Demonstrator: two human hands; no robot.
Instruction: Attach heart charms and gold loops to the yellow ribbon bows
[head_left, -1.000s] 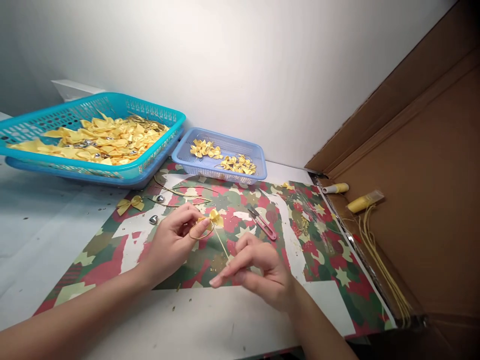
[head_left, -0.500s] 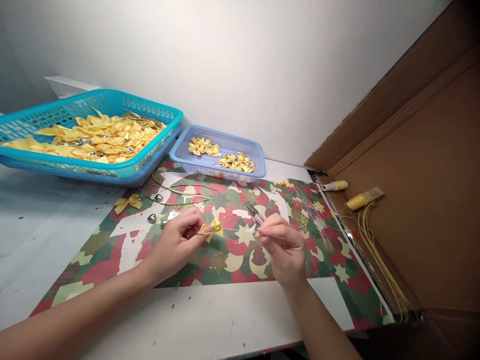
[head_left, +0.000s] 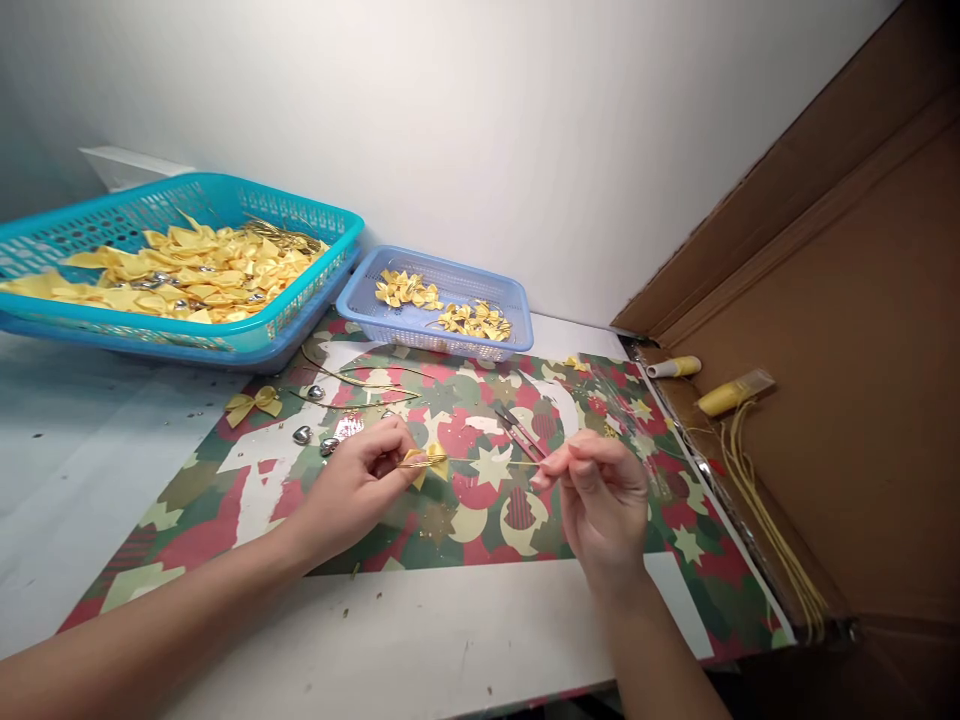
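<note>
The teal basket [head_left: 311,292], filled with yellow ribbon bows, silver pieces and gold strands, sat at the far left, above a blue basket [head_left: 281,350]. To its right, 1 loose bow [head_left: 253,405] lay on the star-patterned sheet [head_left: 465,520], near at least 3 silver hearts [head_left: 302,435] and several loose gold cords [head_left: 367,384].

The left hand [head_left: 367,475] held the yellow bow [head_left: 438,464] over the sheet in a narrow pinch between thumb and fingers — gold loops were gathered across the bow. The light-blue basket [head_left: 433,336] stood behind the hands and contained 2 clusters of yellow bows. The thin cord [head_left: 514,462] extended in a nearly straight line from the held bow to the right hand [head_left: 606,490]. The right hand gripped the cord's end with its fingertips close together. The thread snips [head_left: 523,437] lay on the sheet, just beside the right fingertips.

Beyond the sheet, at the right, were a white-and-yellow tube [head_left: 673,367], a yellow tube [head_left: 733,392] with a clear end, and a bundle of yellow cords [head_left: 765,520] — all beside the cardboard panel [head_left: 847,330].
</note>
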